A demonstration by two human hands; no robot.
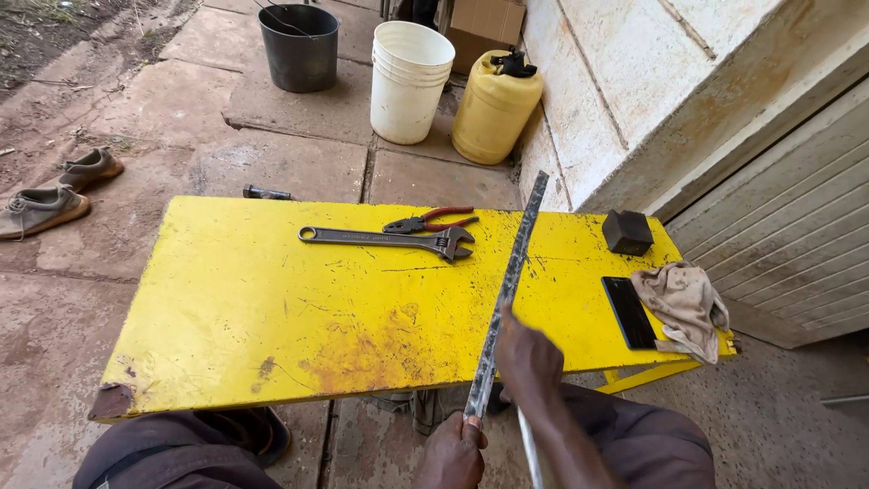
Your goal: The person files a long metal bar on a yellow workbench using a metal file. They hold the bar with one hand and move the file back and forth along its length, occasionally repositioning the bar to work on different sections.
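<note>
bar (509,288): dull grey metal | table (272,317): scratched yellow paint | rag (685,306): cloth

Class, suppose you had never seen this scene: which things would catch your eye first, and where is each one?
The bright yellow table fills the middle. A long metal bar slants across it, gripped at its near end by the left hand, with the right hand on it higher up. An adjustable wrench and red-handled pliers lie near the far edge.

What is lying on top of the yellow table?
On the yellow table: a wrench, red-handled pliers, a dark block, a phone and a rag. The rag hides the table's corner.
</note>
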